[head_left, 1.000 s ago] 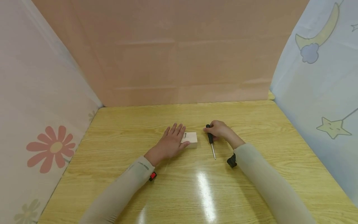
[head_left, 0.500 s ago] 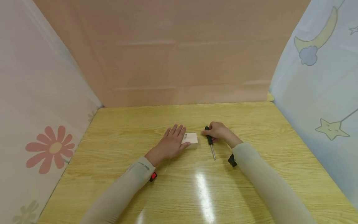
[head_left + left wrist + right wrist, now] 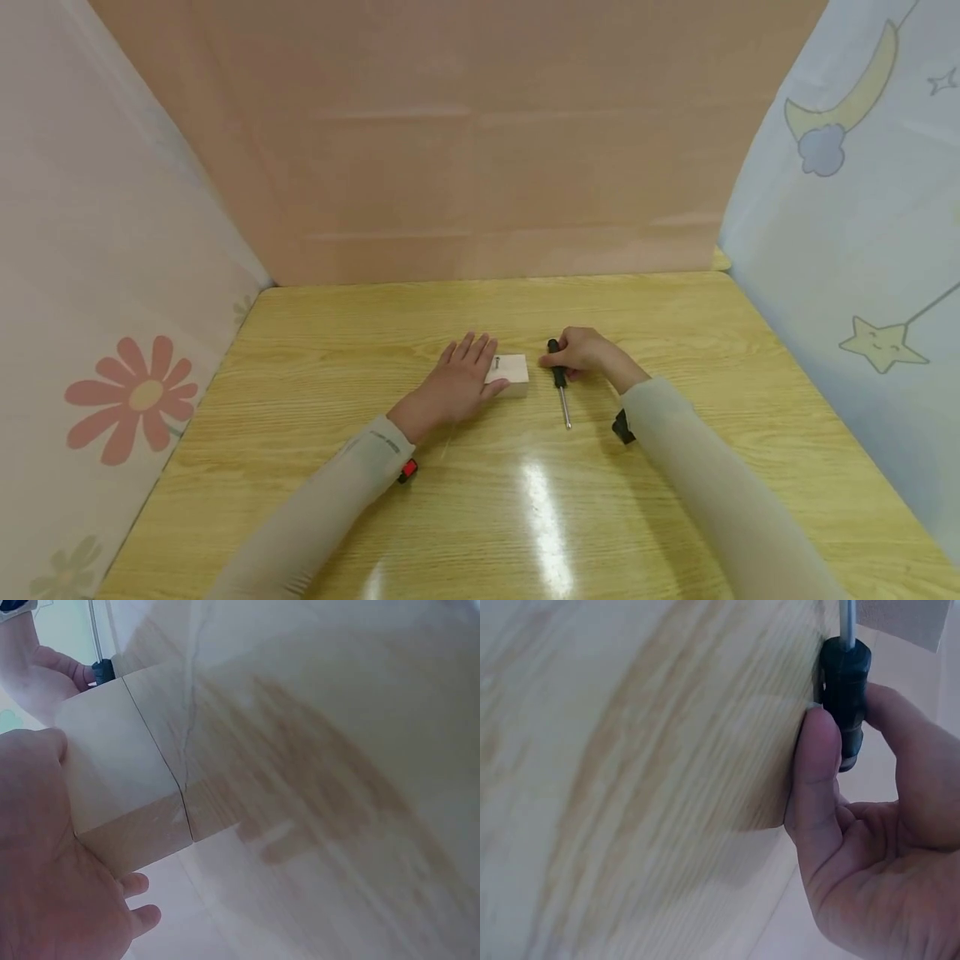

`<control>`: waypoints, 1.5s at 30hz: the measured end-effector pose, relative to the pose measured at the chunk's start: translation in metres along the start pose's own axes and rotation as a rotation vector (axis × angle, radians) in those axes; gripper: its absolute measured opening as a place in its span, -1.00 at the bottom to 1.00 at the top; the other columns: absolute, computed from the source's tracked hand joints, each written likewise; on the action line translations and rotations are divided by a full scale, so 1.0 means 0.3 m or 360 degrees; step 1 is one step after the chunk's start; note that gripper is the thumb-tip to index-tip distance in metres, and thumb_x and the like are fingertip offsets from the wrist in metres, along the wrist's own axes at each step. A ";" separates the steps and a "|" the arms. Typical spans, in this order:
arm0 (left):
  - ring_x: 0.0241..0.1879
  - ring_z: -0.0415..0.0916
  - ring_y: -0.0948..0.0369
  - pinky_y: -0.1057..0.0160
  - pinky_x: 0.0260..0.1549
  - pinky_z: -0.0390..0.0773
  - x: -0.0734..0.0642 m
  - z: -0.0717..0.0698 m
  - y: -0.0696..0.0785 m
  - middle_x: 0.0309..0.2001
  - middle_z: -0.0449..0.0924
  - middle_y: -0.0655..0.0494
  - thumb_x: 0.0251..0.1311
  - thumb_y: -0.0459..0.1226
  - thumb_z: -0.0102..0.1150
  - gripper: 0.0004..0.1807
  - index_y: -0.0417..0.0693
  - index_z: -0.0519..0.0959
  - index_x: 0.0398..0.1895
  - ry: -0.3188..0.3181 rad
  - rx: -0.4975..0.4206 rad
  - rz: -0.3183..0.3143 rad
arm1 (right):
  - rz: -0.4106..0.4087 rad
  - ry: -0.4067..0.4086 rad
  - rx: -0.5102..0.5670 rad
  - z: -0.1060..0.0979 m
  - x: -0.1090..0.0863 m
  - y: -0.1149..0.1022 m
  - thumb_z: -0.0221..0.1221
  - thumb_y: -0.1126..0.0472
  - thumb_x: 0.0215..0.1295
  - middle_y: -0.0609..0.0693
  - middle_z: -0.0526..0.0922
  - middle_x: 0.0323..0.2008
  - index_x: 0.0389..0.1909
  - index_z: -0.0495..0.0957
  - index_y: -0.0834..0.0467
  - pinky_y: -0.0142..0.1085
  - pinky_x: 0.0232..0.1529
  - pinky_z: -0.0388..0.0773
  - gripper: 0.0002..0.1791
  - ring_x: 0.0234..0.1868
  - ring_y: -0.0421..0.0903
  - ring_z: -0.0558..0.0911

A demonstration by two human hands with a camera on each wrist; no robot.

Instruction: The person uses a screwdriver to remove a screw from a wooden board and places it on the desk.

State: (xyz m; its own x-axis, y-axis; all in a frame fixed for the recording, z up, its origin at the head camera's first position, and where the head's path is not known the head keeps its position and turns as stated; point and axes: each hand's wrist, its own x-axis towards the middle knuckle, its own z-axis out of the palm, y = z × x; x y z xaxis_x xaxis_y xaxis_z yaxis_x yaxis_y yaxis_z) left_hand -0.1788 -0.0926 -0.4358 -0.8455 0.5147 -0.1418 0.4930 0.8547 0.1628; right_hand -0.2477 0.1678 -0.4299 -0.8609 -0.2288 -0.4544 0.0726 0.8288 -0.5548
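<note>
A pale wooden block [image 3: 514,367] lies on the table, with a small screw [image 3: 497,362] standing up from its top. My left hand [image 3: 453,392] rests against the block's left part, its fingers straight and spread and its thumb along the near side. In the left wrist view the block [image 3: 120,761] sits against the palm. To the right, my right hand [image 3: 589,350] pinches the black handle of a screwdriver [image 3: 559,377] between thumb and fingers. The metal shaft points toward the table's near side, apart from the block. The right wrist view shows the screwdriver handle [image 3: 845,682] between the fingertips.
The wood-grain table [image 3: 360,333] meets a plain tan backdrop [image 3: 480,167] at its far edge. Printed sheets hang at left and right, one with a flower [image 3: 138,396], the other with a star [image 3: 883,343]. A bright reflection crosses the table's near part.
The right hand has shifted slightly left with the screwdriver, whose tip has swung a little left. The left hand and block look unchanged.
</note>
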 end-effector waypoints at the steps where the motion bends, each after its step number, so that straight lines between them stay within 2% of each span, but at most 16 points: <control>1: 0.62 -0.33 -0.03 -0.15 0.52 -0.15 -0.001 0.001 -0.001 0.65 -0.22 -0.04 0.50 0.30 -0.48 -0.11 -0.04 -0.21 0.66 -0.0001 -0.0006 0.0001 | 0.0000 0.0000 -0.0003 0.002 0.000 0.002 0.33 -0.10 0.32 0.07 0.58 -0.34 -0.24 0.48 0.24 -0.36 -0.38 0.64 -0.54 -0.45 -0.13 0.65; 8: 0.62 -0.32 -0.04 -0.16 0.52 -0.13 -0.004 0.008 -0.006 0.64 -0.18 -0.05 0.50 0.30 -0.45 -0.11 -0.06 -0.18 0.66 -0.0006 -0.0070 0.0005 | -0.0032 0.0007 0.0004 0.014 -0.004 0.012 0.37 -0.12 0.27 0.08 0.58 -0.29 -0.21 0.48 0.23 -0.35 -0.37 0.64 -0.51 -0.41 -0.12 0.64; 15: 0.62 -0.29 -0.03 -0.14 0.52 -0.10 -0.002 0.006 -0.007 0.64 -0.16 -0.04 0.49 0.32 -0.45 -0.09 -0.05 -0.17 0.66 -0.0030 -0.0136 0.0021 | -0.0064 0.0007 -0.0036 0.014 -0.011 0.016 0.36 -0.14 0.28 0.02 0.57 -0.40 -0.35 0.50 0.18 -0.35 -0.40 0.62 -0.55 -0.46 -0.14 0.60; 23: 0.61 -0.16 -0.03 -0.13 0.50 0.00 0.006 -0.010 -0.022 0.62 -0.03 -0.05 0.49 0.30 -0.32 -0.12 -0.07 0.00 0.63 0.0001 -0.0121 0.0080 | -0.0129 0.0017 -0.0053 0.018 -0.011 0.021 0.34 -0.15 0.29 -0.03 0.57 -0.53 -0.51 0.50 0.11 -0.35 -0.46 0.54 -0.56 -0.53 -0.16 0.56; 28: 0.61 -0.17 -0.02 -0.13 0.51 -0.04 0.002 -0.014 -0.029 0.62 -0.03 -0.03 0.49 0.30 -0.33 -0.13 -0.04 -0.02 0.64 0.0004 -0.0193 0.0094 | -0.0142 0.0040 -0.0082 0.017 -0.010 0.020 0.34 -0.16 0.29 -0.04 0.58 -0.58 -0.54 0.51 0.10 -0.34 -0.47 0.50 -0.56 -0.57 -0.16 0.55; 31: 0.60 -0.10 0.02 -0.09 0.51 0.01 -0.001 -0.022 -0.033 0.60 0.04 0.02 0.51 0.26 -0.30 -0.18 0.00 0.02 0.64 0.0073 -0.0237 0.0134 | -0.0140 0.0049 -0.0106 0.013 -0.010 0.020 0.34 -0.18 0.28 -0.03 0.58 -0.56 -0.52 0.50 0.10 -0.32 -0.46 0.48 -0.54 -0.56 -0.14 0.55; 34: 0.51 0.12 0.08 -0.01 0.46 0.18 -0.002 -0.036 -0.036 0.50 0.25 0.06 0.55 0.14 -0.16 -0.32 0.01 0.20 0.56 0.0201 -0.0270 0.0229 | -0.0126 0.0048 -0.0120 0.011 -0.009 0.020 0.33 -0.20 0.28 -0.01 0.58 -0.53 -0.50 0.47 0.10 -0.30 -0.46 0.47 -0.53 -0.54 -0.12 0.56; 37: 0.35 0.36 0.13 0.08 0.33 0.38 0.001 -0.053 -0.036 0.32 0.47 0.10 0.55 -0.02 -0.02 -0.52 0.00 0.41 0.40 0.0316 -0.0262 0.0351 | -0.0116 0.0038 -0.0107 0.009 -0.006 0.019 0.34 -0.18 0.28 -0.01 0.58 -0.53 -0.52 0.47 0.10 -0.30 -0.46 0.51 -0.53 -0.54 -0.11 0.58; 41: 0.14 0.50 0.18 0.15 0.14 0.52 0.003 -0.073 -0.035 0.10 0.61 0.14 0.52 -0.15 0.08 -0.71 -0.01 0.58 0.18 0.0393 -0.0234 0.0450 | -0.0113 0.0030 -0.0095 0.009 -0.001 0.018 0.34 -0.16 0.28 -0.03 0.58 -0.57 -0.58 0.47 0.08 -0.31 -0.47 0.52 -0.53 -0.56 -0.12 0.58; 45: 0.02 0.54 0.20 0.19 0.05 0.56 0.002 -0.086 -0.037 -0.01 0.67 0.17 0.48 -0.21 0.13 -0.78 -0.02 0.65 0.06 0.0432 -0.0190 0.0470 | -0.0121 0.0021 -0.0105 0.007 0.005 0.017 0.34 -0.17 0.29 -0.05 0.57 -0.60 -0.59 0.48 0.07 -0.32 -0.48 0.51 -0.53 -0.58 -0.14 0.57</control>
State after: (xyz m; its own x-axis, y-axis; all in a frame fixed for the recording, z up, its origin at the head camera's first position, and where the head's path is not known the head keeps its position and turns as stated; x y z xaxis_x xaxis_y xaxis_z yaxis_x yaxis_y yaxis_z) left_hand -0.1901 -0.1035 -0.4126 -0.7027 0.6863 0.1876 0.7086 0.6510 0.2723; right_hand -0.2474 0.1705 -0.4348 -0.8693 -0.2860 -0.4032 -0.0262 0.8412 -0.5402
